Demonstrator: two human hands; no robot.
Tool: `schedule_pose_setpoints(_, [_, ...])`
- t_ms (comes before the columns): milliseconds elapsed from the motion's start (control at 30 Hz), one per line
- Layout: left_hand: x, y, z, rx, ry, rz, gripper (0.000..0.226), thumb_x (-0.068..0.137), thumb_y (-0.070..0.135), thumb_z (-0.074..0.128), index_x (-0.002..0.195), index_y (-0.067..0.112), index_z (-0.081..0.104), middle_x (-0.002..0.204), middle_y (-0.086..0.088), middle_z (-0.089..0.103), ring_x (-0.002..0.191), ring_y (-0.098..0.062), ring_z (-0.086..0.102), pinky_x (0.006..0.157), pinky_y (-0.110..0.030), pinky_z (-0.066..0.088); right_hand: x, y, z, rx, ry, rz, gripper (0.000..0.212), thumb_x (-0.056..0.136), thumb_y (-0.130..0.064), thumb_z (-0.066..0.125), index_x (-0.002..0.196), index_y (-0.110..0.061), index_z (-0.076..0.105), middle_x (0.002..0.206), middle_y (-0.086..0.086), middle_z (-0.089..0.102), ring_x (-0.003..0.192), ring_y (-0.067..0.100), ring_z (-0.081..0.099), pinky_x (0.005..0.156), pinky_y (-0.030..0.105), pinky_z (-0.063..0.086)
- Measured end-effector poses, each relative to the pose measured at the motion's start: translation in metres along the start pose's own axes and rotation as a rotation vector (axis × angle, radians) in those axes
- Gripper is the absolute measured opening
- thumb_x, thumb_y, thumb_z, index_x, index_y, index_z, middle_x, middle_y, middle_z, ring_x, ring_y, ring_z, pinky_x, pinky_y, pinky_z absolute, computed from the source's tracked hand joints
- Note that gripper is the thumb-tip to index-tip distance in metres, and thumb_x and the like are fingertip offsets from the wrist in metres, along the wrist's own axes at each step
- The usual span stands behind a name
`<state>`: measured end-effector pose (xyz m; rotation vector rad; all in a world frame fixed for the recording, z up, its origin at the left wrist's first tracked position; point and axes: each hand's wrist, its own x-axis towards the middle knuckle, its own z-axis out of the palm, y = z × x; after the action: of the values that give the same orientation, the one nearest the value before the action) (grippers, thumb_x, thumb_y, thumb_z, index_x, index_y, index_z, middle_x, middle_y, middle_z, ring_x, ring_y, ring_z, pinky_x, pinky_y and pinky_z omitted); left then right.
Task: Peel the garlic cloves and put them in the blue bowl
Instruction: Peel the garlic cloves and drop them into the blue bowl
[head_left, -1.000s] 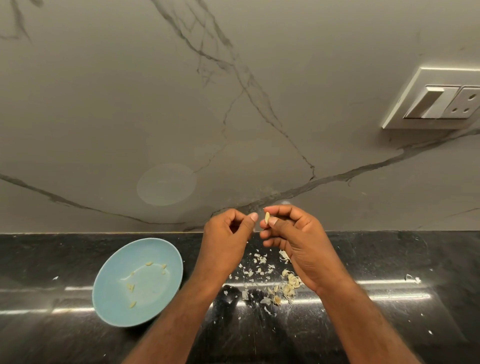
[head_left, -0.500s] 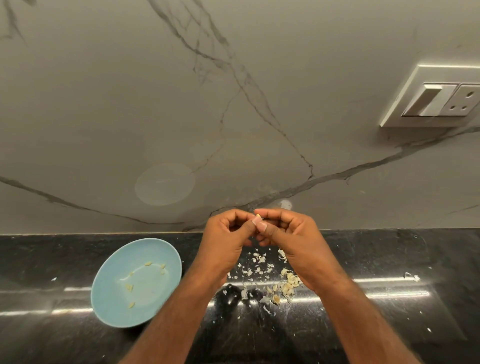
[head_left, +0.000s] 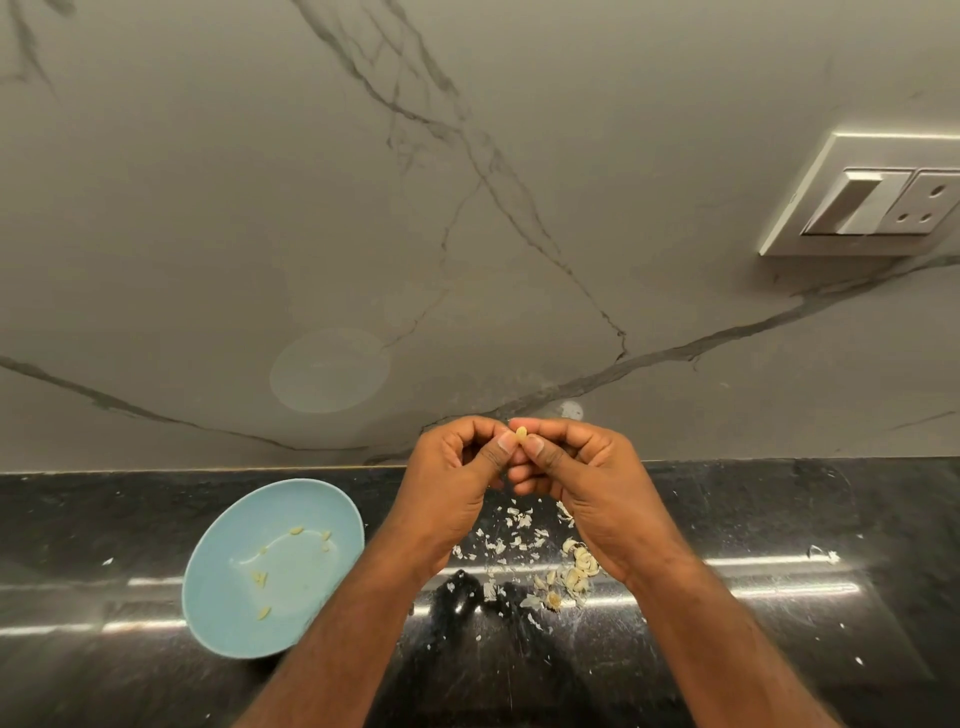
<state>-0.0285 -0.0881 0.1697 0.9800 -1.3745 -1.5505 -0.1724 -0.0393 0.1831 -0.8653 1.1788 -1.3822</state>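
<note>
Both grips are meeting above the back edge of the bench (head_left: 779, 623), and a small pale garlic clove (head_left: 521, 434) is sitting between them. The right grip (head_left: 587, 483) is pinching it between thumb and forefinger, the other fingers curling underneath. The left grip (head_left: 457, 483) is clenching on it too, its thumb tip pressing on the clove's side and its forefinger bending over the top. I cannot tell whether any skin is remaining on the clove; it is too small.

In my judgement the main danger is coming from this fingertip hold. The clove is tiny and probably slippery, so a hard push of the thumbnail may be sending it out of the pinch. It would then be falling among the loose skins (head_left: 519, 525) and the heap of garlic pieces (head_left: 579, 569) lying under the hands, where it is getting hard to find. The blue bowl (head_left: 317, 482) is also standing well apart to the left, so the clove is needing a carry across. A flake sticking to a finger may be travelling into the bowl with it.

The bowl is holding only a few peeled cloves (head_left: 296, 530), lying scattered: some near its far side, some toward the middle, one near the front. Most of its floor is showing bare.
</note>
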Motion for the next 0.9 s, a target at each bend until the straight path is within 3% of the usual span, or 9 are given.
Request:
schedule_pose_setpoints(167, [-0.003,0.001,0.007,0.088,0.089,-0.005,0.028,0.103,0.026,0.050,0.093,0.015,0.073,0.082,-0.004,0.073,0.074,-0.011,0.065,0.065,-0.025,0.054,-0.002,-0.003,0.002,-0.176,0.095,-0.074,0.014,0.088,-0.007,0.070,0.102,-0.010,0.074,0.088,0.006,0.078,0.079,0.013,0.073,0.072,0.022,0.057])
schedule_pose_setpoints(233, [-0.004,0.002,0.008,0.099,0.081,-0.002,0.025,0.097,0.032,0.056,0.092,0.016,0.075,0.081,-0.002,0.073,0.073,-0.009,0.066,0.063,-0.021,0.053,-0.004,-0.004,0.001,-0.294,0.106,-0.112,0.012,0.088,-0.012,0.073,0.099,-0.014,0.075,0.089,0.001,0.078,0.082,0.012,0.074,0.073,0.022,0.057])
schedule_pose_setpoints(400, [-0.005,0.000,0.010,0.028,0.129,0.014,0.006,0.091,0.012,0.068,0.092,0.012,0.075,0.085,-0.005,0.076,0.080,-0.019,0.072,0.066,-0.023,0.054,-0.007,-0.004,0.005,-0.388,0.130,-0.168,0.007,0.090,-0.008,0.071,0.092,-0.013,0.075,0.081,-0.005,0.077,0.075,0.005,0.073,0.067,0.015,0.055])
schedule_pose_setpoints(500, [-0.009,0.000,0.017,-0.121,0.164,0.007,0.009,0.089,0.007,0.068,0.097,0.010,0.072,0.085,-0.005,0.076,0.077,-0.015,0.072,0.067,-0.021,0.055,-0.007,-0.004,0.009,-0.382,0.169,-0.209,0.010,0.092,-0.005,0.069,0.090,-0.013,0.074,0.081,-0.003,0.076,0.076,0.007,0.073,0.068,0.017,0.056])
schedule_pose_setpoints(600, [-0.010,0.000,0.021,-0.315,0.169,-0.018,0.031,0.078,0.013,0.074,0.108,0.010,0.069,0.086,-0.006,0.074,0.082,-0.016,0.070,0.072,-0.022,0.055,-0.005,-0.001,0.012,-0.378,0.215,-0.228,0.010,0.092,-0.007,0.068,0.091,-0.015,0.073,0.084,-0.003,0.076,0.081,0.009,0.072,0.072,0.021,0.057])
schedule_pose_setpoints(733, [-0.009,0.001,0.020,-0.334,0.172,0.027,0.046,0.068,0.011,0.077,0.113,0.012,0.067,0.082,-0.004,0.071,0.084,-0.016,0.069,0.082,-0.025,0.056,-0.007,0.003,0.014,-0.291,0.200,-0.147,0.008,0.093,-0.009,0.068,0.091,-0.016,0.072,0.088,0.000,0.075,0.085,0.009,0.071,0.075,0.025,0.056])
schedule_pose_setpoints(900, [-0.010,-0.001,0.020,-0.283,0.171,0.070,0.051,0.067,0.011,0.077,0.116,0.016,0.065,0.083,-0.004,0.073,0.085,-0.016,0.071,0.084,-0.029,0.057,-0.009,0.003,0.018,-0.038,0.193,-0.067,0.008,0.093,0.000,0.064,0.093,-0.006,0.069,0.088,0.005,0.074,0.078,0.010,0.067,0.067,0.022,0.053])
